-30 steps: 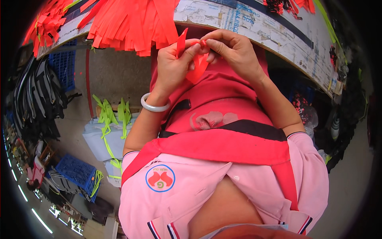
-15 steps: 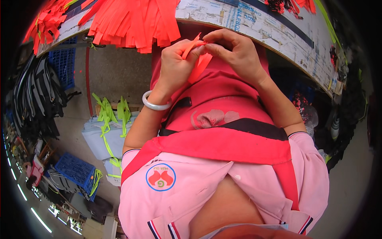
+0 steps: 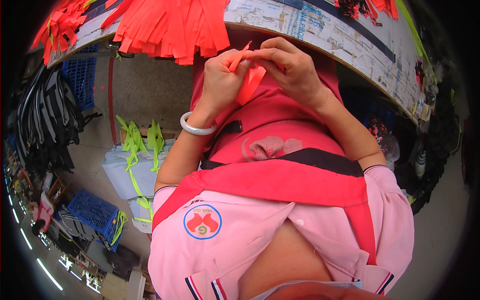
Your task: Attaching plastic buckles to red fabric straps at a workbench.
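A bright orange fabric strip [image 3: 251, 86] is held between my two hands in front of the red apron, just below the table edge. My left hand [image 3: 224, 75] is closed on it, with one end poking up past the thumb and a wider part hanging beneath. The fingers of my right hand [image 3: 292, 67] pinch the strip close to the left fingertips and partly hide it there. A thick bunch of orange strips [image 3: 170, 27] lies on the table and droops over its edge, left of my hands.
The table [image 3: 270, 17] has a worn, paper-covered top. More orange strips [image 3: 57, 27] hang at the far left. Below are black and grey straps [image 3: 47, 115], blue crates [image 3: 92, 212] and a pale stack [image 3: 127, 172] with yellow-green ties [image 3: 132, 137]. Another person [image 3: 42, 212] is at the lower left.
My right hand has turned slightly and its fingers have curled closer over the strip by the left fingertips. The left hand keeps its hold nearly unmoved.
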Demonstrator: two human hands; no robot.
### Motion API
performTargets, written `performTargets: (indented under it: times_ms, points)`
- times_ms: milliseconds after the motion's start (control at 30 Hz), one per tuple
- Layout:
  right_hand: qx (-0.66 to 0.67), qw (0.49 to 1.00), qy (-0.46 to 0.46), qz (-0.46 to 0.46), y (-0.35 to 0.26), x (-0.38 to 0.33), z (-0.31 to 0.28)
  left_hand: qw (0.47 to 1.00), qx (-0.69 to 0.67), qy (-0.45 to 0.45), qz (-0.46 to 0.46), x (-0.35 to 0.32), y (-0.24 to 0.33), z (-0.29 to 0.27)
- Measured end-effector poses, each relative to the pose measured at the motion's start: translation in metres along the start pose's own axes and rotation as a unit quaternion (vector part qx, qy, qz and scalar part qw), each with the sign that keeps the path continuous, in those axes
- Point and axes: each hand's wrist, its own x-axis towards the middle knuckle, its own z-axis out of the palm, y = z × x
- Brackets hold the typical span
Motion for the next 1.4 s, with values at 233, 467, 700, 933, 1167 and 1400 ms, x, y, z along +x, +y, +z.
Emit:
performTargets:
  times_ms: [233, 467, 700, 933, 1167, 1400]
  points:
    - [0.004, 1.000, 0.012, -0.015, 0.008, 0.005, 0.004, 0.993, 0.098, 0.014, 0.070, 0.005, -0.004, 0.002]
    - [0.047, 0.998, 0.030, -0.002, 0.014, 0.002, 0.008, 0.997, -0.032, 0.001, -0.075, 0.003, -0.005, -0.001]
    - [0.196, 0.971, 0.037, 0.130, 0.030, -0.007, 0.015, 0.999, -0.035, 0.001, -0.012, 0.005, -0.011, 0.003]
    - [0.241, 0.960, 0.004, 0.145, 0.025, -0.008, 0.013, 0.999, -0.038, -0.001, -0.018, 0.003, -0.012, 0.001]
    - [0.343, 0.911, 0.006, 0.229, 0.019, -0.005, 0.012, 0.999, -0.047, -0.001, -0.017, 0.001, -0.015, 0.000]
    - [0.216, 0.968, 0.025, 0.123, 0.017, -0.006, 0.013, 0.999, -0.015, -0.033, -0.025, 0.000, -0.018, -0.002]
